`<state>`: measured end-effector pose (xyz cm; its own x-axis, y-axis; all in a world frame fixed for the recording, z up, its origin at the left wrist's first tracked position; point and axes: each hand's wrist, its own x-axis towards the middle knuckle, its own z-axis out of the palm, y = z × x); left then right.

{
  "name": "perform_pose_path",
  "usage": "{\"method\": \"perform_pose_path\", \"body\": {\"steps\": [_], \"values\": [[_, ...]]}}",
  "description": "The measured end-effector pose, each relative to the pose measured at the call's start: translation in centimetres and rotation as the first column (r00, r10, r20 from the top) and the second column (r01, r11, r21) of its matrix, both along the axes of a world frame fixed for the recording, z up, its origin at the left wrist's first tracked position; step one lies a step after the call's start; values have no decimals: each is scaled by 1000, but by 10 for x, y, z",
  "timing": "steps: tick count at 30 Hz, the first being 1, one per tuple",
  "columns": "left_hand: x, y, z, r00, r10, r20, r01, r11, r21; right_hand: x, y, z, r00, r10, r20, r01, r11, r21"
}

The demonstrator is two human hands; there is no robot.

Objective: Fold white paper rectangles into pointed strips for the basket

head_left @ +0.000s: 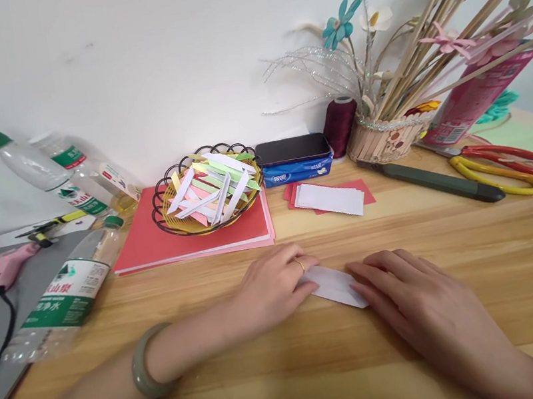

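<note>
- The small white paper strip (336, 288) lies on the near middle of the light wooden worktop (294, 374), between both hands.
- The left hand (275, 286) pinches its left end; the right hand's (410, 295) fingers grip its right end.
- Uneven pressure or pulling from either side could skew a crease or tear the thin paper.
- The fingers cover both ends, so any folds there are hidden.
- Farther left, heaped folded paper pieces (217, 190) hide most of the round yellow basket's (161, 223) floor.
</note>
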<state>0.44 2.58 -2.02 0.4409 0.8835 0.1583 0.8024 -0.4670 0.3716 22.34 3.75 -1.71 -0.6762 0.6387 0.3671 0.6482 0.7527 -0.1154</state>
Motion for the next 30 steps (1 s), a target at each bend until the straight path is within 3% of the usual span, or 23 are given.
{"method": "perform_pose_path", "body": {"steps": [5, 9, 12, 15, 19, 30], "values": [[1, -2, -1, 1000, 4, 10, -3, 999, -51, -1, 2, -5, 999, -28, -41, 23, 992, -125], [-4, 0, -1, 997, -59, 52, 58, 998, 27, 1, 14, -4, 990, 56, -133, -96, 944, -315], [-10, 3, -1, 987, -159, 15, 156, 981, 112, 4, 21, -5, 984, 81, -161, -137, 916, -378], [-15, 7, -1, 965, -259, -31, 260, 945, 197, 6, 21, -5, 982, 114, -149, -159, 927, -338], [-18, 8, -2, 949, -312, -51, 314, 914, 256, 8, 17, -3, 973, 192, -124, -217, 948, -234], [-16, 5, -5, 959, -265, 104, 225, 928, 296, 12, 20, 1, 946, 324, -9, -324, 943, -71]]}}
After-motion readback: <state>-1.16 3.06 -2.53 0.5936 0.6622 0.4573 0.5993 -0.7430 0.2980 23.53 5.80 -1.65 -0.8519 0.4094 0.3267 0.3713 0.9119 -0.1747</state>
